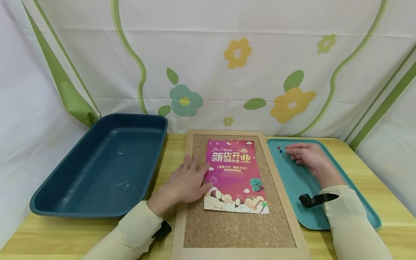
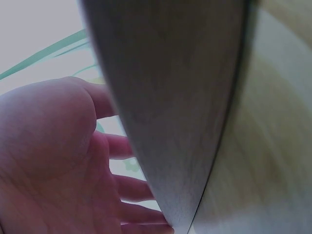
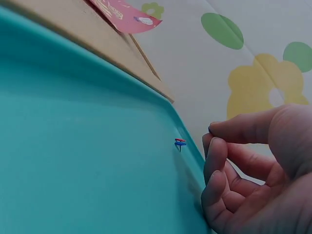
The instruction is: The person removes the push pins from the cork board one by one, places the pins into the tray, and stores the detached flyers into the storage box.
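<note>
A purple-red poster (image 1: 235, 173) lies on a framed cork board (image 1: 240, 231), with a green thumbtack (image 1: 264, 204) at its lower right corner. My left hand (image 1: 188, 182) spreads its fingers over the poster's left edge and the board's wooden frame; in the left wrist view the hand (image 2: 53, 151) reaches past the frame's side (image 2: 165, 97). Above the turquoise tray (image 1: 312, 180), my right hand (image 1: 308, 157) pinches a small dark-blue thumbtack (image 3: 210, 129), mostly hidden by the fingertips. A red thumbtack (image 1: 278, 147) and a blue thumbtack (image 1: 281, 151) lie close together on the tray.
A deep dark-blue tub (image 1: 97, 169) stands left of the board on the wood-grain table (image 1: 42, 234). Behind everything hangs a white curtain (image 1: 208, 47) with flower patterns. Black straps (image 1: 316, 199) circle the sleeves at the wrists.
</note>
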Available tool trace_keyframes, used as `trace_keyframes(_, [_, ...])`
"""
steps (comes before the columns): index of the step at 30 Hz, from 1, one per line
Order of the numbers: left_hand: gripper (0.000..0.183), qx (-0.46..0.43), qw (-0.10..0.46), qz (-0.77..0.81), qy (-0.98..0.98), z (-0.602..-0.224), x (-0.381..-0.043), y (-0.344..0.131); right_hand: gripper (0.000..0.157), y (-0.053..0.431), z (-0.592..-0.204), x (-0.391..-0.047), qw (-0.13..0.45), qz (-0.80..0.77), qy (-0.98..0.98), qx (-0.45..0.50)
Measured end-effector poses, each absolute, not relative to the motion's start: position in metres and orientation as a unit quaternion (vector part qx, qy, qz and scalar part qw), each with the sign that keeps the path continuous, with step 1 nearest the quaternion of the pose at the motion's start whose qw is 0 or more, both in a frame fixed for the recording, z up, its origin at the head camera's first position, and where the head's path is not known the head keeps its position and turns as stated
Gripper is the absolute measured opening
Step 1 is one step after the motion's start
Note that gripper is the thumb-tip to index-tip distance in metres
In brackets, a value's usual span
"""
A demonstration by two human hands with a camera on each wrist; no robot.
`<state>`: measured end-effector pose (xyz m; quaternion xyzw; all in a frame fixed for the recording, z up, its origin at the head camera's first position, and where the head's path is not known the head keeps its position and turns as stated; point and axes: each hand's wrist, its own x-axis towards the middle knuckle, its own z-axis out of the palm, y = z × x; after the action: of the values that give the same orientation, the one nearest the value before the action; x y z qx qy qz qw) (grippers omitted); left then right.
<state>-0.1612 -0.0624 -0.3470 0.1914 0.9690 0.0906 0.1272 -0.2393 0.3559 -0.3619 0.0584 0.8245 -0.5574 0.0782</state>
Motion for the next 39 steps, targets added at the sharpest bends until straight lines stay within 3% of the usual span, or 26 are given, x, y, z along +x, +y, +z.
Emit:
trace_keyframes(5, [0.073, 0.194, 0.124, 0.090, 0.969, -0.347, -0.161, -0.064, 0.011, 0.357, -0.367, -0.243, 0.083, -0.544, 0.832, 0.064])
trace_keyframes(12, [0.073, 0.192, 0.123, 0.087, 0.970, -0.349, -0.160, -0.064, 0.026, 0.355, -0.370, -0.243, 0.077, -0.508, 0.855, 0.068])
trace_keyframes(39, [0.073, 0.189, 0.122, 0.087, 0.970, -0.348, -0.160, -0.064, 0.036, 0.348, -0.371, -0.242, 0.066, -0.412, 0.905, 0.087])
